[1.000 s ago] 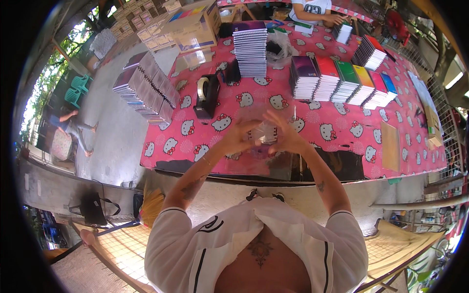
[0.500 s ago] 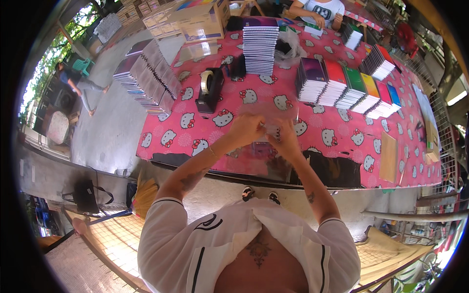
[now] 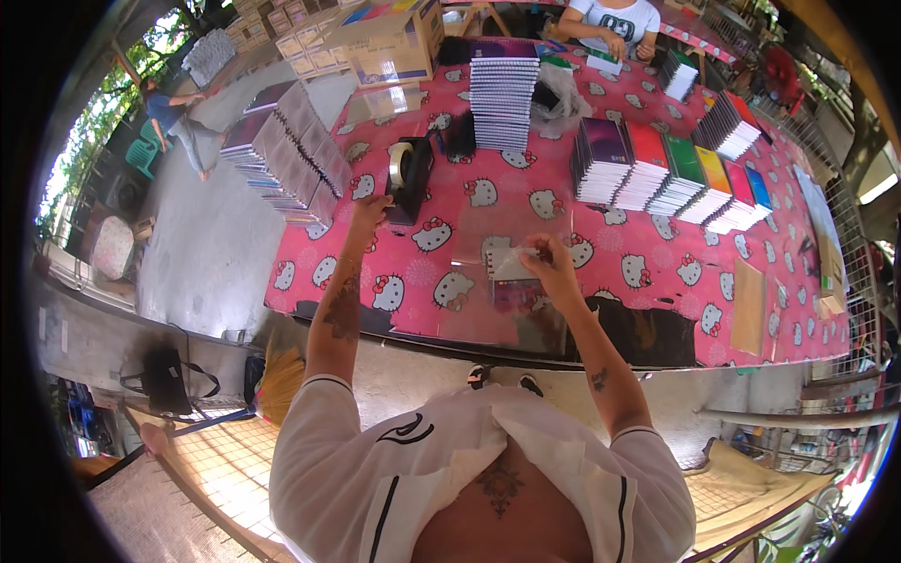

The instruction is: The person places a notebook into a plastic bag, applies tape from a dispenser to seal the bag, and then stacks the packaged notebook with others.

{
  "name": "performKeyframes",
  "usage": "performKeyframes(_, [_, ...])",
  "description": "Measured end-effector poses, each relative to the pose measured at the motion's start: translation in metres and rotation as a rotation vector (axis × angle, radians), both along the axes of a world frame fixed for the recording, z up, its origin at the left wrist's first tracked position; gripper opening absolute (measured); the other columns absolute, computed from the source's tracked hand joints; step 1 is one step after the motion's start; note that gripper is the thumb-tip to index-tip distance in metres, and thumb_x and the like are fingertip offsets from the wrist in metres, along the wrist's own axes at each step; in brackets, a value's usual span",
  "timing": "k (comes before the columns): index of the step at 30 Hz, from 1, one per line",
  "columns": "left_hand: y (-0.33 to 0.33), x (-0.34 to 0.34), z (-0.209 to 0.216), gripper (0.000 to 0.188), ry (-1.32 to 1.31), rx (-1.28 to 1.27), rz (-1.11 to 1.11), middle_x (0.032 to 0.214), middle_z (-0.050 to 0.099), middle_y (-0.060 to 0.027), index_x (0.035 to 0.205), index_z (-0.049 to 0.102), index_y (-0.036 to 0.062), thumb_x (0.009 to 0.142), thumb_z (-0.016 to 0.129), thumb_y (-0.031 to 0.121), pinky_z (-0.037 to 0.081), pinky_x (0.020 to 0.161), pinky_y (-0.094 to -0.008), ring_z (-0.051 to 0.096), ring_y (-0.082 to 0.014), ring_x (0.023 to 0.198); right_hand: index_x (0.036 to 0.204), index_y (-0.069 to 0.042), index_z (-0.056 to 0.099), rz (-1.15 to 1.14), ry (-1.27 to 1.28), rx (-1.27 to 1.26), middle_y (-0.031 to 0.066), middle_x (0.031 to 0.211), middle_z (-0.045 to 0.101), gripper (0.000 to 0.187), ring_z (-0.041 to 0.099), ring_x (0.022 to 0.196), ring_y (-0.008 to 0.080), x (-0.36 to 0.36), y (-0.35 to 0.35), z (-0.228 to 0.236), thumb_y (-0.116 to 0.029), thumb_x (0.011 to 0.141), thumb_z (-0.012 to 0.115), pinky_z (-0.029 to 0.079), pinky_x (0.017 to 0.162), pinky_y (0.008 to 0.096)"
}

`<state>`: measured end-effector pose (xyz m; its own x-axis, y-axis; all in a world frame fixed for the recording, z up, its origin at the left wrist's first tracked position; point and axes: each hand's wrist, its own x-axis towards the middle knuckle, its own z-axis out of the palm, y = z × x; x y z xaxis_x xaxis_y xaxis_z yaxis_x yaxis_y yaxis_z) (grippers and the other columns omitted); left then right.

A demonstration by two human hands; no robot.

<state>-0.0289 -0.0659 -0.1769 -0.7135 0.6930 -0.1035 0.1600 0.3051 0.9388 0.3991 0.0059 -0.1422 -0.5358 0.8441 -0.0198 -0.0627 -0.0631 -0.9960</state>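
My left hand (image 3: 372, 210) has moved up to the front end of a black tape dispenser (image 3: 409, 192), which holds a tape roll (image 3: 400, 165). Its fingers are pinched together there; any strip between them is too small to see. In front of me lies a small spiral notebook (image 3: 507, 264) with a pale face, and a clear plastic sheet (image 3: 467, 246) spreads around and under it. My right hand (image 3: 556, 269) pinches the plastic at the notebook's right side, keeping it against the table.
A tall notebook stack (image 3: 502, 103) stands beyond the dispenser. Wrapped notebooks (image 3: 282, 155) are piled at the table's left edge, and coloured notebook stacks (image 3: 648, 169) line the right. A cardboard box (image 3: 394, 47) sits far left. Across the pink tablecloth (image 3: 375, 258), another person (image 3: 615, 33) handles a notebook.
My left hand has left the notebook and reached up and left to the tape dispenser. My right hand stays at the notebook. Someone walking at the far left has moved.
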Motion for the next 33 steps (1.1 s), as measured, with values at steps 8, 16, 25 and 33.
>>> performKeyframes(8, [-0.007, 0.035, -0.008, 0.049, 0.741, 0.035, 0.297, 0.115, 0.062, -0.0145, 0.123, 0.065, 0.0070, 0.082, 0.079, 0.031, 0.045, 0.094, -0.0448, 0.053, -0.0328, 0.107, 0.138, -0.007, 0.052, 0.100, -0.038, 0.310, 0.0070, 0.113, 0.060, 0.059, 0.059, 0.102, 0.0176, 0.004, 0.003, -0.005, -0.015, 0.086, 0.077, 0.048, 0.091, 0.0317])
performKeyframes(16, [-0.034, 0.233, 0.090, 0.103, 0.883, 0.307, -0.830, 0.146, 0.050, -0.0174, 0.158, 0.015, 0.0031, 0.082, 0.080, 0.030, 0.033, 0.116, -0.0485, 0.047, -0.0360, 0.135, 0.143, -0.008, 0.048, 0.243, -0.415, 0.800, 0.0147, 0.136, 0.053, 0.088, 0.052, 0.123, 0.0388, 0.030, -0.008, 0.037, -0.028, 0.067, 0.089, 0.042, 0.104, 0.0461])
performKeyframes(25, [-0.047, 0.261, 0.057, 0.076, 0.923, 0.456, -0.688, 0.115, 0.067, -0.0147, 0.148, 0.040, 0.0019, 0.080, 0.074, 0.008, 0.054, 0.085, -0.0431, 0.065, -0.0331, 0.102, 0.115, -0.009, 0.066, 0.086, -0.298, 0.967, 0.0099, 0.110, 0.064, 0.046, 0.058, 0.111, 0.0335, 0.018, -0.019, 0.027, -0.014, 0.072, 0.082, 0.046, 0.095, 0.0455])
performKeyframes(33, [-0.023, 0.241, 0.085, 0.041, 0.695, 0.358, -0.851, 0.085, 0.070, -0.0095, 0.119, 0.067, 0.0076, 0.078, 0.072, 0.006, 0.053, 0.068, -0.0389, 0.066, -0.0276, 0.079, 0.115, -0.010, 0.065, 0.056, -0.266, 0.750, 0.0082, 0.101, 0.063, 0.047, 0.059, 0.104, 0.0311, 0.018, -0.025, 0.032, -0.013, 0.072, 0.083, 0.049, 0.084, 0.0426])
